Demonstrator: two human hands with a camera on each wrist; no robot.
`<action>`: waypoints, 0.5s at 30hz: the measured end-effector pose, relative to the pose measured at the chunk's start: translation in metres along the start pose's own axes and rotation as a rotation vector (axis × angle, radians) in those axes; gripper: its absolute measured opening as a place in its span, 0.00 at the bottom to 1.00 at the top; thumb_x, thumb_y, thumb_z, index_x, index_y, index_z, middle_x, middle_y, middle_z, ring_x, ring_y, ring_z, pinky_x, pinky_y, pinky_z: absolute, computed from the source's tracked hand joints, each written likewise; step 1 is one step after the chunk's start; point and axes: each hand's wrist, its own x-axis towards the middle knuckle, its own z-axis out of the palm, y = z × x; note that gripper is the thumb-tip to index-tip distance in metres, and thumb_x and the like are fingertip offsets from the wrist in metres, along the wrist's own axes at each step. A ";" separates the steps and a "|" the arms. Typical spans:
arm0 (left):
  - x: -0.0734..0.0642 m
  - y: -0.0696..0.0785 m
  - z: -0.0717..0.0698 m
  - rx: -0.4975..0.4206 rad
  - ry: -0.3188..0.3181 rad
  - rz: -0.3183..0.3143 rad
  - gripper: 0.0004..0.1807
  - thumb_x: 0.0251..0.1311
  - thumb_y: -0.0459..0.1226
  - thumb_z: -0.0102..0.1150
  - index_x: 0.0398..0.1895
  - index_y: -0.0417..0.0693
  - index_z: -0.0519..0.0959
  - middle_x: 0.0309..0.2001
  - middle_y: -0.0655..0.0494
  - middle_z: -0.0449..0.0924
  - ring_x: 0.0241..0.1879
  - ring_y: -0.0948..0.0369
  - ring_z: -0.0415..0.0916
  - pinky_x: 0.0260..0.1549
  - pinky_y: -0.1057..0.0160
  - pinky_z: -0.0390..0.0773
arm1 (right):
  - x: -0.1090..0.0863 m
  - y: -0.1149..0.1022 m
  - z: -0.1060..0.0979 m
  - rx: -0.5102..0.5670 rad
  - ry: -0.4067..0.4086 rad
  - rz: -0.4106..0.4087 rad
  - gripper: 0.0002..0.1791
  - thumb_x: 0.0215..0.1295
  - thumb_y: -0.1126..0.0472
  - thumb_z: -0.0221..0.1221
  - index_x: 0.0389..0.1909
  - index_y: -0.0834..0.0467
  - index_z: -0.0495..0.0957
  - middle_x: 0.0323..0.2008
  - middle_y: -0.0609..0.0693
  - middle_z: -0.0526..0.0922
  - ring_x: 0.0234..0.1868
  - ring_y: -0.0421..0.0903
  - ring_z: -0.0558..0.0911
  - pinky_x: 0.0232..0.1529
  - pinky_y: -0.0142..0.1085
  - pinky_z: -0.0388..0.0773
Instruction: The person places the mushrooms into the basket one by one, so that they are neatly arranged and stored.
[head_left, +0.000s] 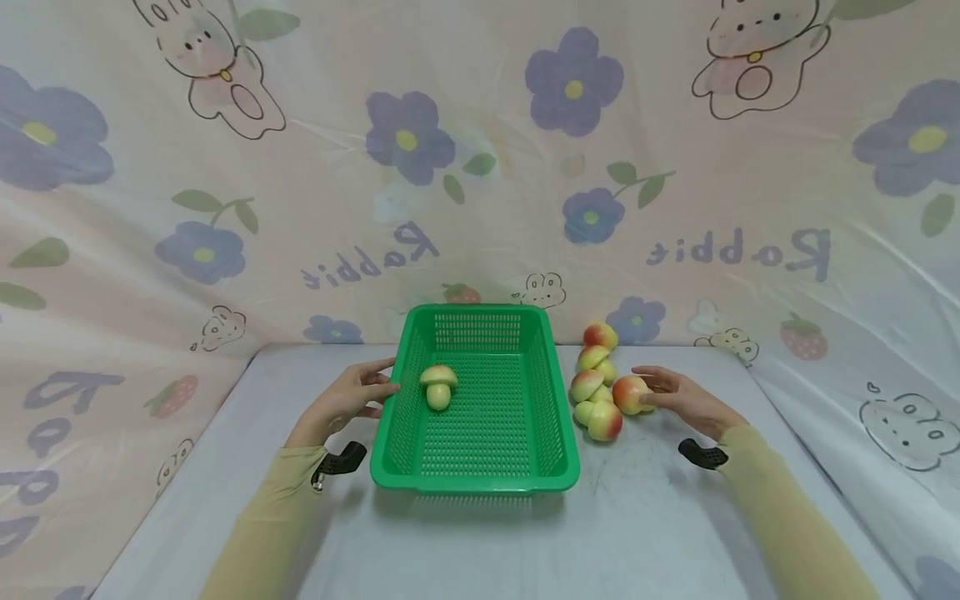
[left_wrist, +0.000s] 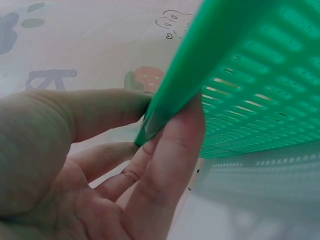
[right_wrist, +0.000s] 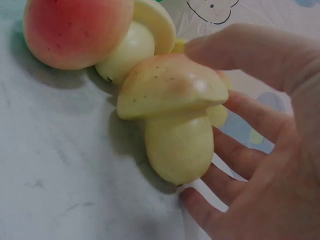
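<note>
On the table stands a green plastic basket (head_left: 476, 483) with one toy mushroom (head_left: 438, 386) lying inside at its left. My left hand (head_left: 350, 397) is at the basket's left side, and in the left wrist view its thumb and fingers pinch the basket's rim (left_wrist: 172, 95). To the right of the basket, my right hand (head_left: 686, 402) is beside a red-and-yellow toy mushroom (head_left: 630, 394). The right wrist view has the thumb by that mushroom's cap (right_wrist: 170, 90) and the other fingers spread loosely behind it, not closed round it.
Several more toy mushrooms (head_left: 592, 358) lie in a group between the basket and my right hand. The white table (head_left: 480, 550) meets a hanging cloth (head_left: 495, 225) printed with rabbits and flowers at the back and sides.
</note>
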 end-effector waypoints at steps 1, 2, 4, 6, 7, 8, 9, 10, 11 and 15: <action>0.000 0.000 0.000 0.000 0.000 -0.003 0.37 0.66 0.35 0.58 0.75 0.48 0.54 0.46 0.41 0.75 0.33 0.57 0.78 0.34 0.55 0.83 | 0.001 0.001 0.000 -0.002 -0.003 -0.002 0.38 0.69 0.59 0.57 0.73 0.63 0.50 0.71 0.65 0.52 0.71 0.65 0.47 0.65 0.64 0.43; 0.000 0.000 0.000 0.000 0.001 -0.005 0.37 0.66 0.35 0.58 0.75 0.48 0.54 0.46 0.41 0.75 0.33 0.57 0.79 0.34 0.55 0.83 | 0.001 0.001 0.000 -0.004 -0.004 0.000 0.38 0.68 0.59 0.58 0.73 0.63 0.50 0.71 0.65 0.52 0.71 0.65 0.46 0.65 0.65 0.43; 0.001 0.000 0.000 0.001 0.004 -0.006 0.37 0.66 0.36 0.58 0.75 0.47 0.54 0.46 0.41 0.75 0.34 0.56 0.79 0.34 0.55 0.83 | 0.002 0.002 0.000 -0.012 -0.005 0.006 0.40 0.67 0.59 0.59 0.74 0.62 0.50 0.71 0.65 0.52 0.71 0.65 0.47 0.64 0.66 0.43; 0.001 -0.001 0.000 -0.001 0.006 -0.006 0.37 0.65 0.36 0.58 0.75 0.46 0.54 0.46 0.42 0.75 0.34 0.56 0.79 0.34 0.55 0.83 | 0.002 0.002 0.000 -0.026 -0.009 0.005 0.41 0.67 0.58 0.60 0.74 0.61 0.50 0.71 0.66 0.51 0.71 0.66 0.46 0.63 0.67 0.43; 0.001 0.000 0.000 -0.004 0.007 -0.008 0.37 0.65 0.36 0.58 0.75 0.47 0.54 0.46 0.42 0.75 0.34 0.56 0.79 0.34 0.55 0.83 | 0.002 0.002 0.000 -0.032 -0.007 0.009 0.41 0.66 0.58 0.60 0.74 0.60 0.50 0.71 0.65 0.51 0.71 0.66 0.46 0.63 0.66 0.43; 0.000 0.000 0.000 -0.005 0.007 -0.007 0.37 0.65 0.36 0.58 0.75 0.47 0.54 0.46 0.41 0.75 0.34 0.56 0.79 0.34 0.55 0.83 | 0.002 0.002 0.001 -0.038 -0.007 0.006 0.41 0.66 0.58 0.61 0.74 0.60 0.50 0.71 0.65 0.51 0.70 0.67 0.46 0.63 0.67 0.44; 0.000 0.000 0.000 -0.007 0.007 -0.006 0.37 0.65 0.36 0.58 0.75 0.47 0.54 0.46 0.41 0.75 0.34 0.56 0.79 0.34 0.55 0.83 | 0.003 0.002 0.001 -0.045 -0.008 0.004 0.41 0.66 0.58 0.61 0.74 0.59 0.50 0.71 0.65 0.51 0.70 0.67 0.45 0.63 0.67 0.45; 0.000 0.000 0.000 -0.009 0.006 -0.006 0.37 0.66 0.36 0.58 0.75 0.47 0.54 0.46 0.41 0.75 0.34 0.56 0.79 0.34 0.55 0.83 | 0.003 0.002 0.001 -0.054 -0.012 -0.002 0.41 0.66 0.58 0.60 0.74 0.59 0.51 0.71 0.64 0.51 0.70 0.68 0.46 0.63 0.67 0.46; 0.000 0.000 0.000 -0.010 0.004 -0.005 0.37 0.66 0.36 0.58 0.75 0.47 0.53 0.46 0.41 0.75 0.34 0.56 0.79 0.34 0.55 0.83 | 0.003 0.002 0.001 -0.058 -0.014 -0.004 0.40 0.66 0.59 0.60 0.74 0.59 0.51 0.71 0.63 0.51 0.70 0.68 0.46 0.63 0.67 0.46; 0.000 0.001 0.000 -0.009 -0.001 -0.007 0.37 0.66 0.36 0.58 0.75 0.47 0.53 0.46 0.40 0.75 0.34 0.55 0.79 0.34 0.55 0.83 | 0.005 0.002 0.002 -0.074 -0.025 -0.011 0.39 0.65 0.60 0.61 0.73 0.61 0.53 0.71 0.62 0.51 0.69 0.68 0.48 0.62 0.69 0.46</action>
